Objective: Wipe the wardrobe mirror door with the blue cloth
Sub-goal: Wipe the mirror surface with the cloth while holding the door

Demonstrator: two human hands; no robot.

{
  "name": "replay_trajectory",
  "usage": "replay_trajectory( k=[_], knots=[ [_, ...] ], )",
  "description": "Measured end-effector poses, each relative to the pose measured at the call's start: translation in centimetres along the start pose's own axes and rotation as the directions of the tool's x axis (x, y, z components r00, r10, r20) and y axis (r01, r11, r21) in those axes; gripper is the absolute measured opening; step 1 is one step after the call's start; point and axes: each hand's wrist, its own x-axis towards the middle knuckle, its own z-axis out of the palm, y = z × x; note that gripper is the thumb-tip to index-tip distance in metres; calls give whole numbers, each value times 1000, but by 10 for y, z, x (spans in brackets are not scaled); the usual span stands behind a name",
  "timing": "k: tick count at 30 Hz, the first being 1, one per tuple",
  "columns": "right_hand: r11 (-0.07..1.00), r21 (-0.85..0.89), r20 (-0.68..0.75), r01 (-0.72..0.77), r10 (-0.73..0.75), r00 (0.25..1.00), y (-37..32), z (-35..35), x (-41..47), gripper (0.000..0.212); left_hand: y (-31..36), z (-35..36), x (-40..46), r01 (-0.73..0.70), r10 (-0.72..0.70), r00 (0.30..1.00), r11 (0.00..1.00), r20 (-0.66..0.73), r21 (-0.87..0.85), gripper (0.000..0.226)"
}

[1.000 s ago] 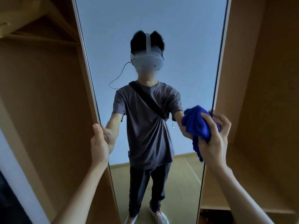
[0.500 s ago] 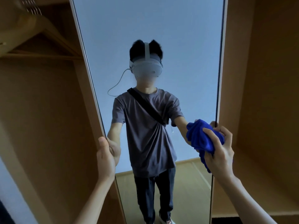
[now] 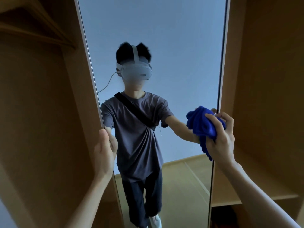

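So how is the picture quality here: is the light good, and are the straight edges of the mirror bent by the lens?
Head view: dim, bluish light; the tall wardrobe mirror door reflects a pale wall without glare. Head view: the wide lens slants its side edges, so they lean inward. Head view: the bunched blue cloth in the right hand looks sharp; the left hand grips the door's edge, slightly soft.
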Motion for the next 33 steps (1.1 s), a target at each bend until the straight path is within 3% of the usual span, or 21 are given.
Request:
replay_trajectory(
  k=[4, 11, 18, 27, 33],
  knots=[
    [1000, -7, -34, 29, -29, 999, 4, 4, -11, 52, -29, 0, -17, -23, 23, 1000, 999, -17, -36, 42],
    [998, 14, -78, 57, -55, 995, 22, 16, -56, 53, -92, -6, -52, -133, 134, 991, 991, -23, 23, 55],
    [998, 19, -101, 60, -58, 993, 41, 27, -116, 54, -133, -11, -72, -257, 260, 966, 963, -20, 74, 41],
    [996, 34, -116, 86, -81, 990, 73, 41, -201, 60, -186, -7, -109, -275, 269, 960, 958, -82, -76, 39],
    [987, -74, -120, 140, -148, 982, 95, 55, -268, 58, -206, -6, -125, -260, 248, 965, 949, -86, -178, 35]
  ],
)
